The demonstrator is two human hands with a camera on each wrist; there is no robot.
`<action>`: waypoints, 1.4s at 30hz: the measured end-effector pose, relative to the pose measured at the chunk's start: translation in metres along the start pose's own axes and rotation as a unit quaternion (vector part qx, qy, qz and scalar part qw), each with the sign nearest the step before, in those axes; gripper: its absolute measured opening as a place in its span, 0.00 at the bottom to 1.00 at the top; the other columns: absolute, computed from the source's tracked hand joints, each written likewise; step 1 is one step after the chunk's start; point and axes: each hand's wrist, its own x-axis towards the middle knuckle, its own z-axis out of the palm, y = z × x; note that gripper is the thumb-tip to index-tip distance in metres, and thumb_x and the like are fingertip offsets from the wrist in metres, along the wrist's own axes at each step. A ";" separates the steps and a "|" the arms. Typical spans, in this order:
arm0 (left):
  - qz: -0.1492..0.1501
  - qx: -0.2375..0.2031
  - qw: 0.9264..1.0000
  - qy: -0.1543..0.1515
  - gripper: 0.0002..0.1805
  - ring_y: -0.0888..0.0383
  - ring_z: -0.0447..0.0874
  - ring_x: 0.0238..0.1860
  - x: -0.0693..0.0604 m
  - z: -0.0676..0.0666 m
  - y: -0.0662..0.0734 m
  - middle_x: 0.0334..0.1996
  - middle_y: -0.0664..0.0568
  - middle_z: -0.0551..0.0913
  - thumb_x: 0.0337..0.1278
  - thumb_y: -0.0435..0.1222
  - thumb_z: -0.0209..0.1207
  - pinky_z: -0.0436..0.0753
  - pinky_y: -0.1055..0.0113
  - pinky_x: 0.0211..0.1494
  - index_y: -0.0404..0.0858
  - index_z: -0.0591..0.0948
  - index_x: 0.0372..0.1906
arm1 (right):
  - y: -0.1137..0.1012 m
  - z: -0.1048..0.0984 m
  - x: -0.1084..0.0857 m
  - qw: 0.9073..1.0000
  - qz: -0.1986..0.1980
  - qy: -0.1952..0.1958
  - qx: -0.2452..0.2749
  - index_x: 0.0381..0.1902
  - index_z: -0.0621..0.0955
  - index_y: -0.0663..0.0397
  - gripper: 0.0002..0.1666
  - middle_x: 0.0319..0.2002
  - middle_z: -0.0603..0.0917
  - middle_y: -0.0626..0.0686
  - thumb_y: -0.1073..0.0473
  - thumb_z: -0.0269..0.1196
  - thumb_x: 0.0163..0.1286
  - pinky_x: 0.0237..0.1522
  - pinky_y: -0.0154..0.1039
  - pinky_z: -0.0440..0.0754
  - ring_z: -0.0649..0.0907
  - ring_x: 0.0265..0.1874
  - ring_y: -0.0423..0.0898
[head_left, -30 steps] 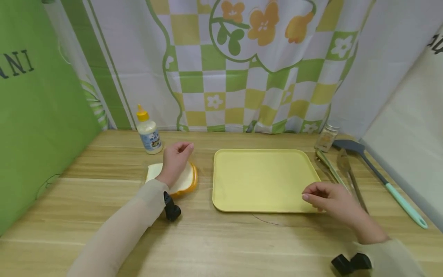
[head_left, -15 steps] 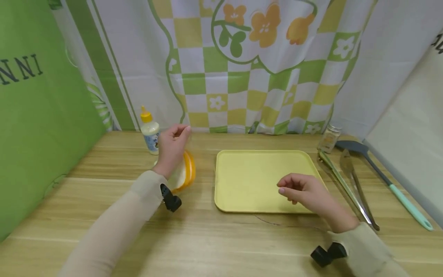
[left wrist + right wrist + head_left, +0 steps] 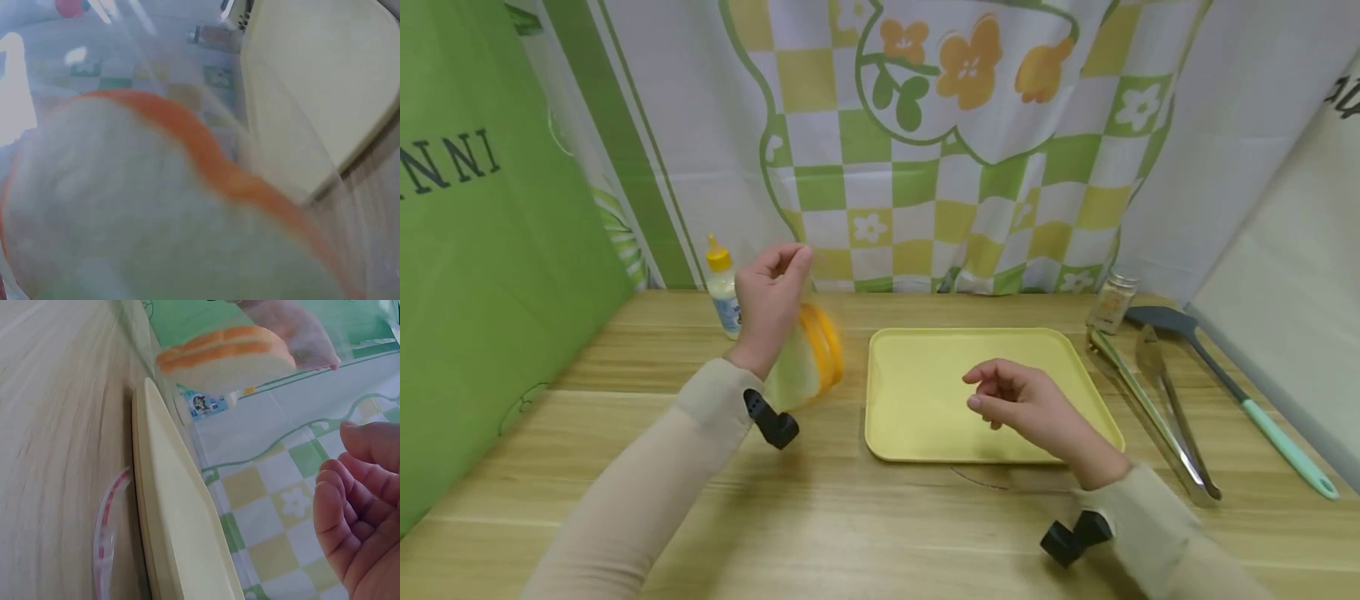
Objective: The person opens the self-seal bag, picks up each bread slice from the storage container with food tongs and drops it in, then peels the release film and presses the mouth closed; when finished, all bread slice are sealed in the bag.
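Note:
My left hand [image 3: 767,308] pinches the top of a clear plastic bag, which hangs left of the yellow tray [image 3: 940,392]. Inside the bag are bread slices [image 3: 823,354] with orange-brown crusts. Close up in the left wrist view, the white face of the bread [image 3: 125,206] shows through the film. Above the tray's right half is my right hand [image 3: 1030,408], its fingers loosely curled around nothing. The right wrist view shows the bread slices [image 3: 225,356] hanging off the table, below the left hand [image 3: 300,337]. The pinched edge of the bag is too faint to make out.
A yellow-capped squeeze bottle [image 3: 722,292] stands behind my left hand, partly hidden. At the right lie metal tongs [image 3: 1150,408] and a spatula [image 3: 1232,383], with a glass jar [image 3: 1112,302] behind. A thin clear strip [image 3: 106,544] lies before the tray. A curtain [image 3: 925,183] closes the back.
My left hand has risen, lifting the bagged bread off the table and tilting it. My right hand has moved left from the tray's right edge to over the tray.

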 end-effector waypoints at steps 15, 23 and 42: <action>0.095 -0.079 0.992 0.001 0.10 0.65 0.75 0.28 0.009 0.017 0.036 0.26 0.57 0.82 0.57 0.32 0.60 0.75 0.73 0.35 0.25 0.82 0.33 | -0.007 0.035 0.059 0.949 -0.081 0.144 0.270 0.60 0.67 0.64 0.25 0.48 0.77 0.55 0.73 0.55 0.64 0.49 0.31 0.77 0.79 0.46 0.39; 0.107 -0.142 0.984 0.010 0.10 0.63 0.75 0.27 -0.001 0.027 0.050 0.23 0.63 0.79 0.57 0.30 0.59 0.76 0.72 0.34 0.22 0.80 0.32 | -0.018 0.041 0.079 0.873 -0.121 0.248 0.402 0.33 0.77 0.53 0.07 0.29 0.79 0.47 0.68 0.54 0.68 0.38 0.30 0.77 0.78 0.31 0.40; 0.023 -0.303 0.949 0.084 0.07 0.63 0.77 0.27 -0.036 0.059 0.048 0.21 0.58 0.80 0.59 0.27 0.56 0.73 0.75 0.29 0.33 0.82 0.29 | -0.076 0.056 0.077 0.821 -0.205 0.358 0.395 0.27 0.74 0.50 0.13 0.32 0.74 0.47 0.71 0.51 0.68 0.38 0.29 0.69 0.70 0.30 0.39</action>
